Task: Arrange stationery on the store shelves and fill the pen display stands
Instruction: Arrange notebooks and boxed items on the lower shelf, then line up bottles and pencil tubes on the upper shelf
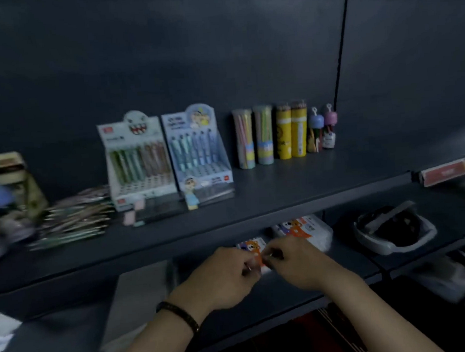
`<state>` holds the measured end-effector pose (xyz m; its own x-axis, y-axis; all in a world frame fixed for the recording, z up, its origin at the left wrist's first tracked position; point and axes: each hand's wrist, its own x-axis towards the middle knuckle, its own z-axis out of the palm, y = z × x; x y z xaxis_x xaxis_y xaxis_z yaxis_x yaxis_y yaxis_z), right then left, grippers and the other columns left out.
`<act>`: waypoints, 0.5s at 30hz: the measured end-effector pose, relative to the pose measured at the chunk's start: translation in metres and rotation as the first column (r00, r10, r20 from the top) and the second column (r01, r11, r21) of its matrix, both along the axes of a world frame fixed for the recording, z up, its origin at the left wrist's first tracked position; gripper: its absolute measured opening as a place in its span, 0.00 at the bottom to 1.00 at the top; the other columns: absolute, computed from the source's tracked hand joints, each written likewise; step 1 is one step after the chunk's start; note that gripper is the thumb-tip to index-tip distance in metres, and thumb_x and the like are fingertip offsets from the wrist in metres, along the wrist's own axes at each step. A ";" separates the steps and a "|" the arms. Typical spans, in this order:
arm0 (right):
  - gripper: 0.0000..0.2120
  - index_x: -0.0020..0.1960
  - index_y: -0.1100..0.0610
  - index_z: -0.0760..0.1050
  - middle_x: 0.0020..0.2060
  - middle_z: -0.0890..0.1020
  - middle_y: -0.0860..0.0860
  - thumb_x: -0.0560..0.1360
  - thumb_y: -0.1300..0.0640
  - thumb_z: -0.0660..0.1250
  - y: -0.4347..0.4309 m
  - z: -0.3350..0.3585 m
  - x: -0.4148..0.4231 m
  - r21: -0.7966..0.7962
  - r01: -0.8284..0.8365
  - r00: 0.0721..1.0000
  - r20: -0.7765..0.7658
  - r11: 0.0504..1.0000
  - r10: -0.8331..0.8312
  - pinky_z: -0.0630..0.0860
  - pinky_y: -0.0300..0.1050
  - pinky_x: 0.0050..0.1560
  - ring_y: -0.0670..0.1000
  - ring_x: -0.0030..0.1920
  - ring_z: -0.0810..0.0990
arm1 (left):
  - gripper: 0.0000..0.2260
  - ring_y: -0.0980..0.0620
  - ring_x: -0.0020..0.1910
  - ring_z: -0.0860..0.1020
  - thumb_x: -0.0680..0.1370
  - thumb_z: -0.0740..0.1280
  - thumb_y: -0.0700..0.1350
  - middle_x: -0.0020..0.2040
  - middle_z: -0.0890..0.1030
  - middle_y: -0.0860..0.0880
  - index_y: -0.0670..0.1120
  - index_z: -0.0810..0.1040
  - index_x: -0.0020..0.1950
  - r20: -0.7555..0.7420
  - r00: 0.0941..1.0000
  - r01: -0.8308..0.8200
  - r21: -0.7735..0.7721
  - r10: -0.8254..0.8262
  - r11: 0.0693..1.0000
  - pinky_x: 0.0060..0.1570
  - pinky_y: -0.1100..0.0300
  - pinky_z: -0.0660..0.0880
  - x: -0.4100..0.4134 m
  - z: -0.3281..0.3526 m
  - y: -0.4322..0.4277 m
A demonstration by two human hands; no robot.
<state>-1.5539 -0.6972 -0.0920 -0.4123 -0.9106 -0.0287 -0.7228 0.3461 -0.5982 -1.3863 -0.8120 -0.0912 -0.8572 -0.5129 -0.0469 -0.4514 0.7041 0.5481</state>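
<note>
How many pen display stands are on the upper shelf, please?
2: a white stand left of centre and a blue stand beside it on its right. The blurred box at the far left might be another.

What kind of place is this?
Most likely a stationery shop: a dark shelf carries a green pen stand and a blue pen stand, beside pencil tubes, and a red price strip runs along a shelf edge.

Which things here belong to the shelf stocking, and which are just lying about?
Job: bear-print pack, pinched by left hand and right hand; green pen stand; blue pen stand; loose pens; pencil tubes.
Lying about: grey tray; red label strip.
</note>
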 end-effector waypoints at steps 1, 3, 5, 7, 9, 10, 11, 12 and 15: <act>0.10 0.46 0.52 0.82 0.42 0.85 0.47 0.80 0.50 0.65 -0.001 0.011 0.012 -0.011 -0.028 0.999 -0.016 1.000 0.028 0.81 0.49 0.50 0.46 0.45 0.83 | 0.07 0.59 0.44 0.83 0.81 0.67 0.56 0.45 0.85 0.57 0.57 0.83 0.50 -0.009 1.000 -0.003 -0.020 0.003 1.000 0.51 0.50 0.83 0.013 0.010 0.002; 0.09 0.47 0.47 0.83 0.43 0.86 0.44 0.81 0.49 0.65 -0.003 0.035 0.035 -0.043 -0.083 0.996 -0.028 0.996 0.082 0.81 0.44 0.48 0.43 0.44 0.84 | 0.07 0.58 0.43 0.82 0.82 0.67 0.56 0.45 0.84 0.58 0.57 0.83 0.49 -0.016 1.000 -0.018 -0.056 0.018 0.998 0.50 0.48 0.83 0.038 0.031 0.001; 0.08 0.50 0.45 0.83 0.45 0.85 0.42 0.82 0.48 0.65 -0.007 0.055 0.054 -0.072 -0.129 0.991 -0.048 0.989 0.126 0.80 0.41 0.47 0.41 0.45 0.83 | 0.07 0.58 0.46 0.82 0.83 0.66 0.56 0.47 0.84 0.59 0.58 0.83 0.51 -0.011 0.999 -0.045 -0.085 0.045 0.995 0.52 0.50 0.83 0.063 0.051 -0.003; 0.08 0.51 0.45 0.83 0.46 0.84 0.41 0.83 0.48 0.65 -0.014 0.072 0.070 -0.107 -0.161 0.985 -0.083 0.981 0.152 0.79 0.43 0.49 0.40 0.46 0.81 | 0.07 0.60 0.48 0.82 0.83 0.66 0.56 0.49 0.84 0.61 0.59 0.83 0.52 -0.038 0.996 -0.081 -0.097 0.078 0.992 0.54 0.54 0.82 0.088 0.069 -0.009; 0.08 0.52 0.45 0.83 0.45 0.84 0.40 0.83 0.47 0.66 -0.024 0.084 0.082 -0.131 -0.183 0.981 -0.087 0.974 0.172 0.78 0.41 0.47 0.40 0.46 0.81 | 0.06 0.61 0.49 0.81 0.83 0.66 0.55 0.49 0.83 0.62 0.60 0.83 0.51 -0.064 0.990 -0.129 -0.096 0.123 0.987 0.54 0.57 0.82 0.112 0.082 -0.018; 0.08 0.52 0.45 0.83 0.46 0.84 0.40 0.83 0.47 0.66 -0.029 0.089 0.088 -0.134 -0.194 0.979 -0.095 0.972 0.182 0.76 0.39 0.45 0.39 0.46 0.81 | 0.06 0.62 0.49 0.81 0.83 0.66 0.55 0.49 0.84 0.62 0.60 0.83 0.51 -0.071 0.987 -0.149 -0.101 0.143 0.984 0.53 0.58 0.82 0.124 0.088 -0.022; 0.08 0.52 0.45 0.83 0.46 0.84 0.40 0.83 0.47 0.65 -0.035 0.093 0.093 -0.134 -0.204 0.976 -0.102 0.970 0.192 0.75 0.39 0.45 0.40 0.47 0.81 | 0.06 0.62 0.49 0.81 0.83 0.66 0.55 0.49 0.84 0.62 0.60 0.83 0.50 -0.075 0.984 -0.168 -0.108 0.160 0.980 0.52 0.59 0.82 0.134 0.092 -0.026; 0.08 0.52 0.45 0.83 0.47 0.84 0.41 0.83 0.47 0.65 -0.041 0.098 0.098 -0.134 -0.215 0.974 -0.102 0.967 0.202 0.75 0.39 0.45 0.40 0.47 0.81 | 0.06 0.63 0.48 0.81 0.83 0.66 0.55 0.49 0.84 0.62 0.60 0.84 0.50 -0.078 0.981 -0.183 -0.112 0.175 0.977 0.52 0.59 0.82 0.143 0.096 -0.030; 0.08 0.52 0.45 0.83 0.47 0.84 0.42 0.83 0.47 0.66 -0.058 0.110 0.112 -0.137 -0.255 0.966 -0.090 0.957 0.244 0.78 0.40 0.48 0.41 0.48 0.81 | 0.06 0.64 0.49 0.81 0.82 0.67 0.54 0.49 0.84 0.62 0.59 0.84 0.50 -0.109 0.971 -0.224 -0.123 0.212 0.967 0.51 0.61 0.81 0.165 0.108 -0.045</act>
<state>-1.4418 -0.7549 0.0182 -0.1678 -0.9767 0.1338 -0.8175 0.0619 -0.5726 -1.2208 -0.8568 0.0163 -0.7211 -0.6841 0.1097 -0.5531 0.6637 0.5035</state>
